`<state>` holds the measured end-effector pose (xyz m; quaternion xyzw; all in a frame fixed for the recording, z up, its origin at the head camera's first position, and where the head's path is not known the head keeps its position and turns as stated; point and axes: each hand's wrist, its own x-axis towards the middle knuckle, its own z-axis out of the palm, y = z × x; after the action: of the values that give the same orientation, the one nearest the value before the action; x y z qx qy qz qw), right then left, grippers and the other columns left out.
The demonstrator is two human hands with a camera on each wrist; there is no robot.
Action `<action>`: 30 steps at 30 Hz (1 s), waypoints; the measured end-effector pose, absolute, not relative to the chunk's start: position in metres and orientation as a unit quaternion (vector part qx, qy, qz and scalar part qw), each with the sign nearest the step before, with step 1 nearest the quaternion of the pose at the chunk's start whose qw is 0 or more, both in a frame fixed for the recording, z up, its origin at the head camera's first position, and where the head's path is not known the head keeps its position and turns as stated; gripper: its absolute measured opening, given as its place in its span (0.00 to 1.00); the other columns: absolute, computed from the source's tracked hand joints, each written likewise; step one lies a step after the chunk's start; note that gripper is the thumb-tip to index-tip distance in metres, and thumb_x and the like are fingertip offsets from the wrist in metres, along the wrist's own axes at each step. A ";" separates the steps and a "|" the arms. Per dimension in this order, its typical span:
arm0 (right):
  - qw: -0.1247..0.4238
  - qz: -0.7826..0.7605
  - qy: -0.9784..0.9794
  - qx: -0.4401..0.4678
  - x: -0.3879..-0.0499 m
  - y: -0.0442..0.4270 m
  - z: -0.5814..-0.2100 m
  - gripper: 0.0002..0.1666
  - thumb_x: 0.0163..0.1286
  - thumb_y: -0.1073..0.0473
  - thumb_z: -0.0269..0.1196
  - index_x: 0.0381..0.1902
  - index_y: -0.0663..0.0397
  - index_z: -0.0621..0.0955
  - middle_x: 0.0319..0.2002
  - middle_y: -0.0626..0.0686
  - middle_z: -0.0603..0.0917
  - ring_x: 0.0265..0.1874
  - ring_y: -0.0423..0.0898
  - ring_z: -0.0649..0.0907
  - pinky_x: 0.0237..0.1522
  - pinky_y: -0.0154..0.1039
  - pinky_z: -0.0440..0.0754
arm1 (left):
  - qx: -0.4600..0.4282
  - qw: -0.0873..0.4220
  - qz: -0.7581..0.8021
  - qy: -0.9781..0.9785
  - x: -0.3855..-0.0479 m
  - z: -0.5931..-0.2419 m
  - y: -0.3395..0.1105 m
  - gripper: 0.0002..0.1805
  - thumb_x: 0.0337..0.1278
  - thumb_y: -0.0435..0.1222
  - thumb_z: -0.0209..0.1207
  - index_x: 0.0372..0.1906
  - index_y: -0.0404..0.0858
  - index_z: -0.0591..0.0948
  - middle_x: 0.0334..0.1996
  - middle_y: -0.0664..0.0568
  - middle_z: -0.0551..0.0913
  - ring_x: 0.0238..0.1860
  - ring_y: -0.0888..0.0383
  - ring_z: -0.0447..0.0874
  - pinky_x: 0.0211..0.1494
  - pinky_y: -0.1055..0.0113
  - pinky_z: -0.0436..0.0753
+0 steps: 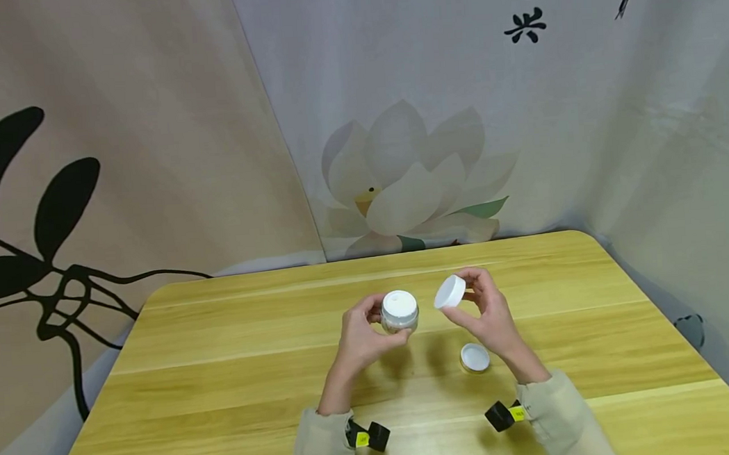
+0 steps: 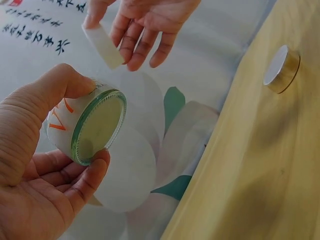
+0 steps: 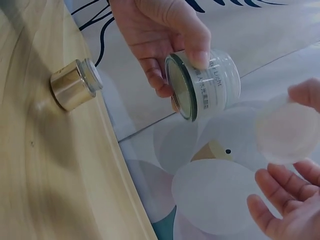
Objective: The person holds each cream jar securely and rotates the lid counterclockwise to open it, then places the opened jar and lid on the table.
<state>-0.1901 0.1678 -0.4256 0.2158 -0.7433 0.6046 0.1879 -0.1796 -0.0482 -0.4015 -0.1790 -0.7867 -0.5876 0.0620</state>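
Observation:
My left hand (image 1: 366,339) grips a clear glass jar (image 1: 400,317) with a white top face, held above the table. Its printed label and round glass base (image 2: 102,125) show in the left wrist view, the thumb on one side and fingers on the other. To its right, my right hand (image 1: 488,317) pinches a round white lid (image 1: 450,292) between thumb and fingers, tilted and apart from the jar. Below the right hand, a small gold-sided piece with a white top (image 1: 475,357) stands on the table; the right wrist view shows its gold side (image 3: 72,90).
The wooden table (image 1: 223,375) reaches back to a printed cloth (image 1: 404,58) with a lotus and black characters. Cloth also hangs on the left and right. Each wrist wears a small black camera (image 1: 379,436) on a strap.

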 end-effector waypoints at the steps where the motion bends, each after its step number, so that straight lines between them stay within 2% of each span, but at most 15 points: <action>1: 0.187 0.604 -0.745 0.213 -0.189 0.168 -0.425 0.30 0.47 0.81 0.65 0.50 0.74 0.68 0.42 0.62 0.75 0.40 0.39 0.75 0.43 0.30 0.75 | -0.179 0.062 -0.589 -0.786 -0.180 -0.402 -0.048 0.25 0.32 0.23 0.68 0.45 0.22 0.77 0.38 0.38 0.81 0.36 0.49 0.78 0.40 0.53 0.80; 6: 0.177 0.581 -0.769 0.198 -0.180 0.165 -0.413 0.29 0.46 0.80 0.66 0.47 0.75 0.69 0.41 0.64 0.75 0.40 0.41 0.75 0.43 0.32 0.77 | -0.178 0.063 -0.588 -0.786 -0.184 -0.411 -0.049 0.25 0.31 0.23 0.69 0.44 0.22 0.77 0.38 0.38 0.81 0.36 0.48 0.77 0.40 0.55 0.81; 10: 0.167 0.556 -0.795 0.176 -0.175 0.163 -0.409 0.30 0.45 0.78 0.68 0.48 0.76 0.71 0.40 0.65 0.75 0.39 0.50 0.76 0.40 0.36 0.80 | -0.175 0.067 -0.588 -0.787 -0.193 -0.429 -0.050 0.27 0.30 0.24 0.71 0.45 0.25 0.78 0.38 0.41 0.81 0.37 0.51 0.77 0.40 0.59 0.80; 13: 0.165 0.540 -0.808 0.165 -0.174 0.163 -0.409 0.30 0.45 0.77 0.69 0.48 0.77 0.72 0.40 0.68 0.74 0.38 0.58 0.75 0.36 0.35 0.80 | -0.172 0.066 -0.590 -0.786 -0.198 -0.440 -0.050 0.28 0.30 0.26 0.72 0.46 0.28 0.78 0.39 0.44 0.81 0.37 0.54 0.77 0.40 0.63 0.80; 15: 0.166 0.531 -0.816 0.159 -0.173 0.163 -0.409 0.30 0.45 0.76 0.70 0.48 0.76 0.73 0.40 0.68 0.73 0.38 0.60 0.75 0.34 0.34 0.79 | -0.173 0.067 -0.591 -0.785 -0.199 -0.442 -0.051 0.27 0.30 0.27 0.72 0.45 0.28 0.78 0.38 0.44 0.81 0.37 0.54 0.77 0.40 0.65 0.80; 19: 0.162 0.505 -0.835 0.146 -0.176 0.164 -0.416 0.30 0.45 0.73 0.71 0.49 0.72 0.75 0.40 0.65 0.74 0.38 0.58 0.75 0.32 0.40 0.79 | -0.178 0.072 -0.589 -0.785 -0.199 -0.442 -0.051 0.27 0.30 0.28 0.72 0.45 0.28 0.78 0.37 0.44 0.81 0.36 0.54 0.78 0.40 0.66 0.80; 21: 0.156 0.494 -0.844 0.139 -0.180 0.167 -0.426 0.30 0.46 0.70 0.73 0.50 0.68 0.76 0.40 0.62 0.74 0.38 0.54 0.75 0.32 0.41 0.79 | -0.178 0.074 -0.586 -0.787 -0.199 -0.441 -0.051 0.27 0.30 0.28 0.71 0.45 0.28 0.78 0.37 0.44 0.81 0.36 0.54 0.78 0.39 0.66 0.80; 26: 0.137 0.473 -0.860 0.131 -0.192 0.175 -0.453 0.31 0.46 0.64 0.75 0.50 0.62 0.78 0.40 0.56 0.74 0.36 0.48 0.74 0.31 0.36 0.78 | -0.180 0.076 -0.580 -0.791 -0.199 -0.441 -0.051 0.27 0.29 0.28 0.72 0.45 0.28 0.79 0.37 0.44 0.81 0.36 0.55 0.78 0.39 0.67 0.80; 30: 0.127 0.456 -0.870 0.135 -0.194 0.175 -0.460 0.30 0.45 0.62 0.76 0.48 0.63 0.80 0.38 0.57 0.74 0.33 0.47 0.75 0.29 0.35 0.78 | -0.182 0.079 -0.578 -0.792 -0.199 -0.442 -0.051 0.28 0.29 0.29 0.72 0.45 0.28 0.79 0.37 0.44 0.81 0.36 0.54 0.78 0.39 0.66 0.80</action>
<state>-0.1940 0.1747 -0.4603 0.1353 -0.8703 0.4562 0.1268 -0.1993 -0.0508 -0.4425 -0.1821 -0.7918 -0.5775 0.0794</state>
